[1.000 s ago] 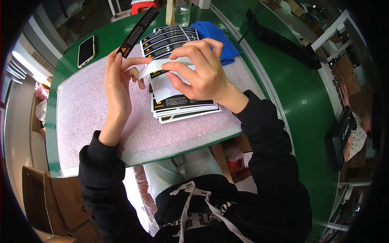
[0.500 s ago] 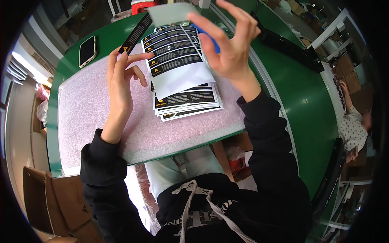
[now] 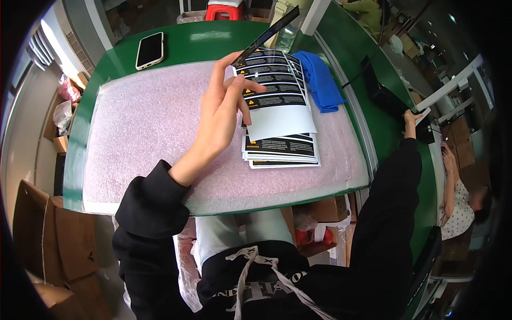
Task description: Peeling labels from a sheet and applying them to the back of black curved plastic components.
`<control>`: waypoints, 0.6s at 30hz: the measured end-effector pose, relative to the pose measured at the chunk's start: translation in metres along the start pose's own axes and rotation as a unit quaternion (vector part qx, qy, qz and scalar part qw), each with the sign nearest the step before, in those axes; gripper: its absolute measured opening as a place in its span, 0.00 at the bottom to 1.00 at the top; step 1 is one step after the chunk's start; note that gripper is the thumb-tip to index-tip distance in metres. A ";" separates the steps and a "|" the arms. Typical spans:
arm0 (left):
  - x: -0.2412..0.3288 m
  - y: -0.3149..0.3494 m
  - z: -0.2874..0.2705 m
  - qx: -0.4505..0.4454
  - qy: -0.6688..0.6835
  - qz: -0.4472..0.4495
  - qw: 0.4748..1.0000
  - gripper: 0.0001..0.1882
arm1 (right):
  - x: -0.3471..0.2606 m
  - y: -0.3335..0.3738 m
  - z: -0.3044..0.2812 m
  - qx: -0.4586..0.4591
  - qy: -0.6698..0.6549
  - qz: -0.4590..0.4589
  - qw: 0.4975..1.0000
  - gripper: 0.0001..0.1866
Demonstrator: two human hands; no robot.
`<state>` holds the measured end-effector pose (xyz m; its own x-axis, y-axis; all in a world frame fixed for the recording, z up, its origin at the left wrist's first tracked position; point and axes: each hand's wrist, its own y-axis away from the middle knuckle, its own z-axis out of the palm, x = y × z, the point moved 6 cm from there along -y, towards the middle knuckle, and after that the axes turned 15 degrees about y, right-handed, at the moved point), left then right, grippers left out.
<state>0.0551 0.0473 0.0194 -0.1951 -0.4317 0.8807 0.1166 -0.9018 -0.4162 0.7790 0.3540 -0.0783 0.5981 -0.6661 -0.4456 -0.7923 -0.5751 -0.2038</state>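
Head view: the left hand point(image 3: 217, 114) is raised over the pink foam mat point(image 3: 144, 120), grasping one end of a black label strip point(image 3: 269, 34) between thumb and fingertips; the strip slants up and to the right, clear of the mat, its far end near a clear bottle point(image 3: 287, 38). The remaining fingers are bent and loosely spread in front of the left edge of a stack of label sheets point(image 3: 285, 159). The stack lies on the right half of the mat, its edges uneven. Its top sheet point(image 3: 282, 121) carries rows of black labels with orange warning triangles; its lower part is bare white. The right hand point(image 3: 410, 121) is extended far to the right, at the near end of a long black item point(image 3: 385, 95) on the green surface point(image 3: 392, 170); a small white piece point(image 3: 424, 115) shows beside its fingers. Whether that hand grips or merely touches cannot be determined. A blue cloth point(image 3: 324, 85) lies just right of the stack. A phone point(image 3: 150, 51) rests beyond the mat's upper left edge.
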 end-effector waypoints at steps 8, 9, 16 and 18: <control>0.005 0.000 0.002 -0.009 0.002 0.002 1.000 0.24 | 0.046 -0.042 0.034 -0.206 -0.390 0.023 0.897 0.35; 0.005 -0.001 0.001 -0.007 -0.004 0.007 1.000 0.24 | 0.055 -0.045 0.031 -0.190 -0.412 0.046 0.890 0.35; 0.007 -0.006 -0.012 0.018 -0.023 0.095 0.995 0.25 | 0.094 -0.074 0.012 -0.173 -0.484 0.141 0.846 0.26; 0.015 -0.011 -0.016 0.024 -0.028 0.127 0.991 0.25 | 0.106 -0.045 -0.037 0.084 -0.168 0.291 0.938 0.29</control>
<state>0.0357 0.0502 0.0332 -0.0986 -0.6412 0.7610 0.2011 -0.7618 -0.6158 0.8828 0.2920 -0.0842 0.0084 -0.6403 -0.7681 -0.9976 -0.0580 0.0375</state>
